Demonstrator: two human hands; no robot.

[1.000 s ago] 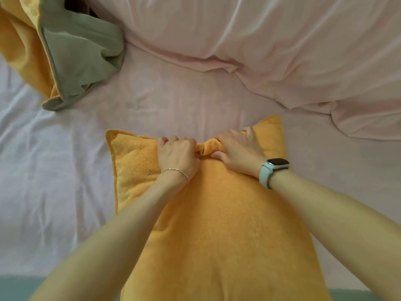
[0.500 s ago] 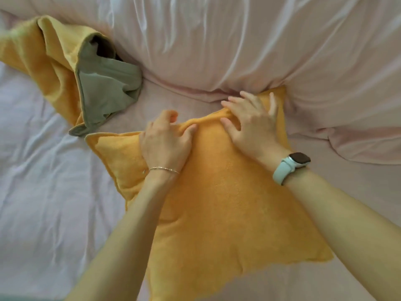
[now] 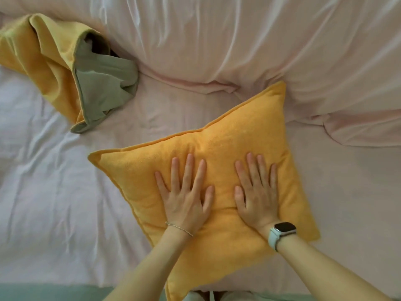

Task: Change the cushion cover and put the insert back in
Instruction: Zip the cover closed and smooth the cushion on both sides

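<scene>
A plump orange-yellow cushion (image 3: 227,148) lies on the bed, turned so one corner points to the upper right. My left hand (image 3: 184,192) lies flat on its middle with the fingers spread and straight. My right hand (image 3: 256,190), with a pale watch on the wrist, presses flat beside it, fingers straight too. Neither hand grips any fabric. A second cover (image 3: 65,68), yellow outside and grey-green inside, lies crumpled and empty at the upper left of the bed.
The pale pink sheet (image 3: 65,203) covers the bed around the cushion. A bunched pink duvet (image 3: 260,40) fills the far side and right. The bed's front edge, with a green strip (image 3: 43,292), runs along the bottom.
Both hands let go of the cushion's far edge and slid back to its middle, now lying flat. The cushion has turned and sits flatter on the bed.
</scene>
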